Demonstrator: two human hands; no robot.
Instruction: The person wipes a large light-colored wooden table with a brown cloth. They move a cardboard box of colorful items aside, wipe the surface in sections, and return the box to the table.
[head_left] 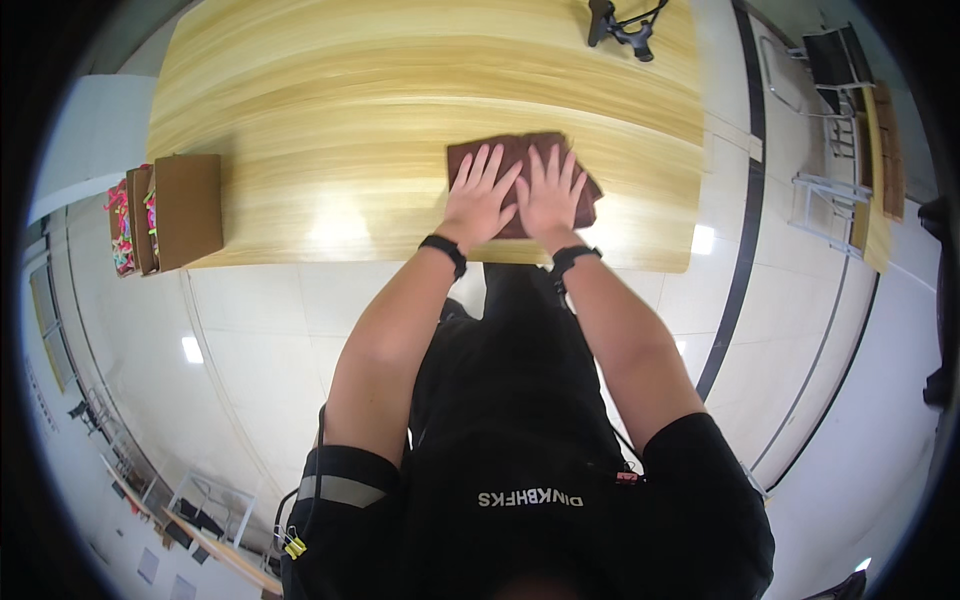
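A dark brown folded cloth [515, 148] lies near the front edge of the wooden table, its layers fanned out a little at the right side. My left hand [480, 200] rests flat on its left part with the fingers spread. Beside it, my right hand [550, 195] presses flat on the right part, fingers apart as well. The two thumbs come close together over the middle of the cloth. Both palms cover much of it, so its nearer middle is partly hidden. Each wrist wears a black band.
A cardboard box [188, 212] with brightly coloured small items stands at the table's left end. At the far right of the wooden table [330, 90] sits a black stand or clamp [625, 35]. Beyond the right side are a chair [838, 60] and metal frames.
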